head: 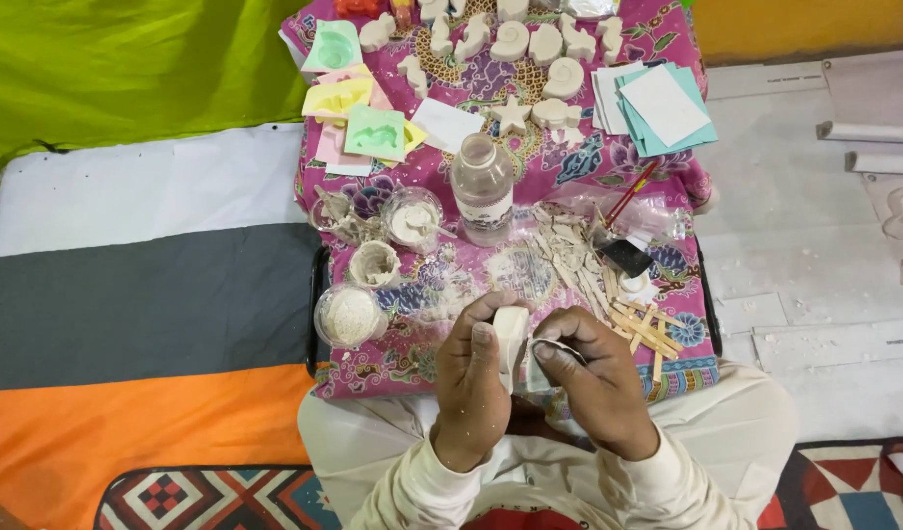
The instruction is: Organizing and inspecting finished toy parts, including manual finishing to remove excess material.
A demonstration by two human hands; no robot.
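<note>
Head view, person seated on the floor at a low tabletop (pixel 667 378) covered in pink patterned cloth.

Left hand (pixel 471 378): fingers wrapped around a small white plaster piece (pixel 511 332), thumb along its side, held upright above the near edge of the tabletop, over the lap. Right hand (pixel 593 378): fingers pressed together, pinching what looks like a small grey scrap (pixel 547 349) against the piece's right side. Material of the scrap cannot be told.

Nearby: clear plastic bottle (pixel 482 188) standing at centre; four small cups of white powder or paste to its left, the nearest one (pixel 349 316) just beside the left hand. Loose wooden sticks (pixel 647 332) right of the right hand. Row of finished white castings (pixel 530 44) at the far edge; coloured sheets (pixel 358 98) far left, a stack of white and teal cards (pixel 662 108) far right.

Risks, as judged:
- Plaster piece is probably brittle; a hard squeeze or heavy pressure from the right hand could chip an edge.
- Piece sits over the lap, not the tabletop; a slip would drop it onto fabric or the floor.
- Left elbow moving outward could tip the nearest cup and spill its contents.
</note>
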